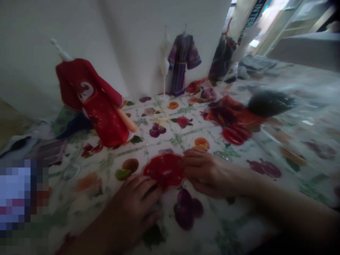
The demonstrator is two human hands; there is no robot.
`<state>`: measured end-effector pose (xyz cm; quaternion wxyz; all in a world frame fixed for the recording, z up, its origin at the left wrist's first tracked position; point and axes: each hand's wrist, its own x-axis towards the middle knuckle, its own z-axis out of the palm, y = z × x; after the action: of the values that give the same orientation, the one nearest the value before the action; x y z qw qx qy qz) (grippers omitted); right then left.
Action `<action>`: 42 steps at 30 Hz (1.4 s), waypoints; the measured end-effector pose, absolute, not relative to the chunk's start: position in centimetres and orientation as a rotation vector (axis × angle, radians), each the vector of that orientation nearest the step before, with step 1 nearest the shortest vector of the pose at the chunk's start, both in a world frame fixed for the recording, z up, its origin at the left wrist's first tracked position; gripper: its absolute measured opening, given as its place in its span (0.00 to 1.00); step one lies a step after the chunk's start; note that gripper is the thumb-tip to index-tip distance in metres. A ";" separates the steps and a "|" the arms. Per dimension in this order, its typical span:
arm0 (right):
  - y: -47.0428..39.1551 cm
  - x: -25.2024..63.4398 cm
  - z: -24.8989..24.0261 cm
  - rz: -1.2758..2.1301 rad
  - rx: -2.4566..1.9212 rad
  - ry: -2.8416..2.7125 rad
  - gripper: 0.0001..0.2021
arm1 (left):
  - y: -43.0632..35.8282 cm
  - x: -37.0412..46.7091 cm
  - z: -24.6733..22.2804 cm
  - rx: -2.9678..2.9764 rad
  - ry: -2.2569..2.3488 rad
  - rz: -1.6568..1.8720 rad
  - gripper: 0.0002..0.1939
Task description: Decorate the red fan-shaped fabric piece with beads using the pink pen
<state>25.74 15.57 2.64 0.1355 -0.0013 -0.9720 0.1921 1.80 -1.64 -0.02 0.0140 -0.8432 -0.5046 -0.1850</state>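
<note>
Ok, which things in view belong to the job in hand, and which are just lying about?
In hand, apparently: red scalloped piece, with left hand and right hand at its edges.

Likely just about: red loop handles, orange cloth, red garment and purple robe on stands.

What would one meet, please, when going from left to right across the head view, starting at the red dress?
Red dress → left hand → red scalloped piece → right hand → red scissor handles → dark rounded bundle.
</note>
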 end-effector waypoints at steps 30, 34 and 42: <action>19.8 19.0 10.4 0.202 -0.396 -2.198 0.07 | -1.9 2.5 0.6 -2.504 -1.381 -0.986 0.11; 20.1 19.0 9.5 0.238 -0.355 -2.232 0.06 | -1.7 2.6 0.3 -2.520 -1.396 -0.897 0.14; 17.8 15.0 9.8 0.184 -0.144 -2.371 0.08 | -1.4 2.3 -0.4 -2.535 -1.212 -0.854 0.18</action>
<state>14.99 17.82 9.81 0.3704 -0.0562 -0.9244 0.0718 2.33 -1.37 -0.39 0.1022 -0.8588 -0.4105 -0.2891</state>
